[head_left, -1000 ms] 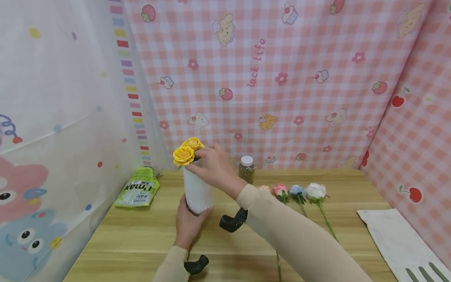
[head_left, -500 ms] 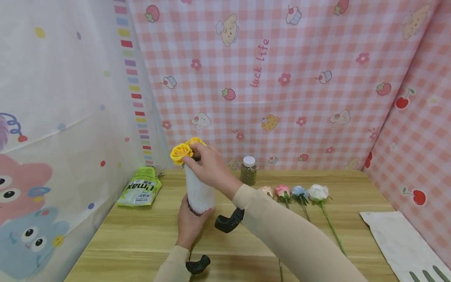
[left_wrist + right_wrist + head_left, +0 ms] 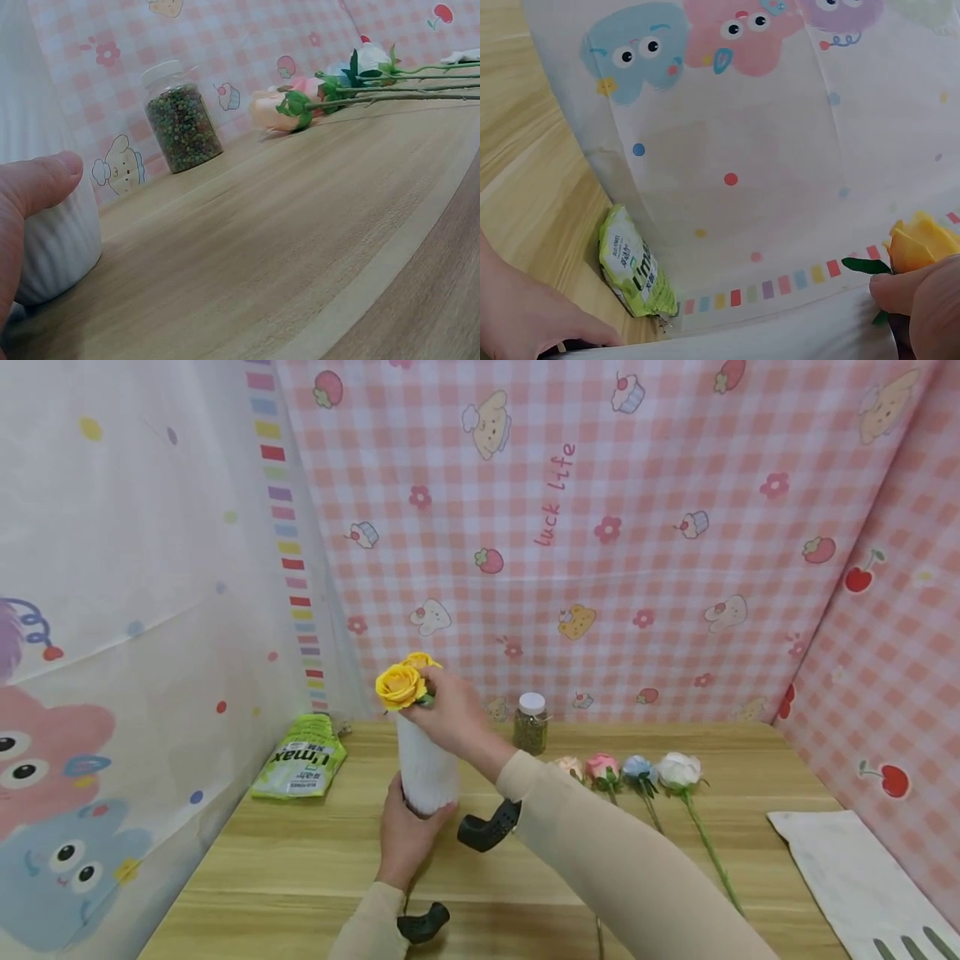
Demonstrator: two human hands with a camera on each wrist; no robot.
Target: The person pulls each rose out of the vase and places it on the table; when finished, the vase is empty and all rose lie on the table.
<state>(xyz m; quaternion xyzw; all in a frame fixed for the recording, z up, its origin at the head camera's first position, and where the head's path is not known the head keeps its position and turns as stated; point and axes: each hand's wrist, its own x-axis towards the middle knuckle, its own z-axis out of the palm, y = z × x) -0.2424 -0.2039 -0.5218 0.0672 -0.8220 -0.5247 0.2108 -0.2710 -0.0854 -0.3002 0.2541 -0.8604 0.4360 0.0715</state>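
Observation:
A white ribbed vase [image 3: 427,772] stands upright on the wooden table. My left hand [image 3: 408,839] grips it low down, and in the left wrist view the thumb [image 3: 45,184] presses on its side. Two yellow roses show at the vase's mouth: a front rose [image 3: 400,686] and a rear rose [image 3: 421,660] partly behind it. My right hand [image 3: 456,714] is at the rim and pinches a yellow rose just under its bloom. The right wrist view shows that rose [image 3: 922,241] with a green leaf [image 3: 866,265] by my fingers. The stems inside the vase are hidden.
A jar of small green and brown grains [image 3: 531,727] stands behind. Right of it lie peach, pink [image 3: 602,768], blue [image 3: 639,770] and white roses [image 3: 679,770]. A green bag [image 3: 302,758] is at the left, a white cloth [image 3: 855,868] at the right.
The front yellow rose first shifted slightly left, then back right, with my right hand at its stem. My left hand has kept its hold on the vase. The head view has shifted slightly.

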